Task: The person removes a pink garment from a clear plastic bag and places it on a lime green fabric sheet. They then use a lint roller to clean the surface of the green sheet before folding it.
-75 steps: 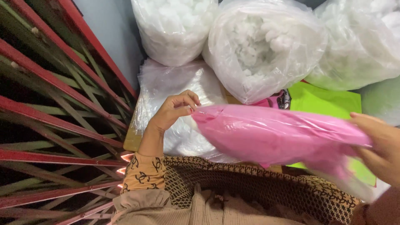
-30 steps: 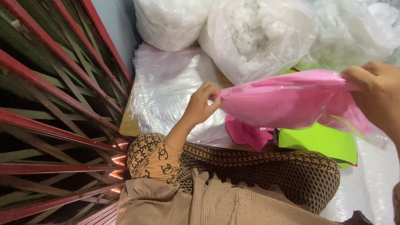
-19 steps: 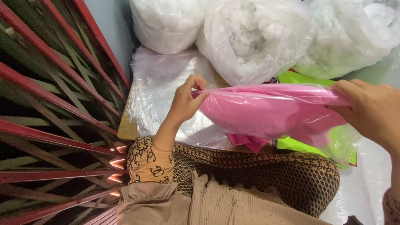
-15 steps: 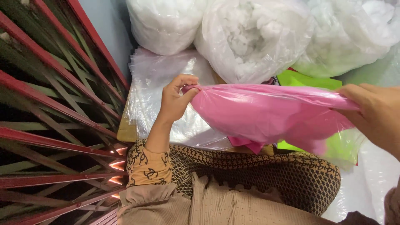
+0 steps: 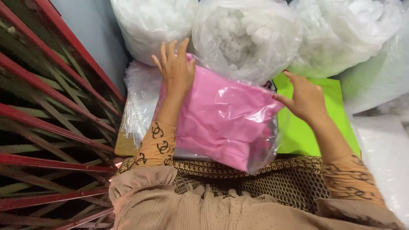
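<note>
The left hand (image 5: 175, 70) lies flat, fingers spread, grip released, pressing the far left corner of the pink bag (image 5: 221, 119). The right hand (image 5: 303, 99) is open too, fingertips touching the bag's right edge, grasping nothing. The bag lies flat on a clear sheet (image 5: 138, 100), beside a green sheet (image 5: 313, 127). Behind the bag stand stuffed white sacks (image 5: 245, 38).

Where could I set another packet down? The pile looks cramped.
The bare green sheet, between the right hand and the white bag at right. Crowded: stuffed clear bags wall the back, and the pink packet under the left hand fills the middle.
</note>
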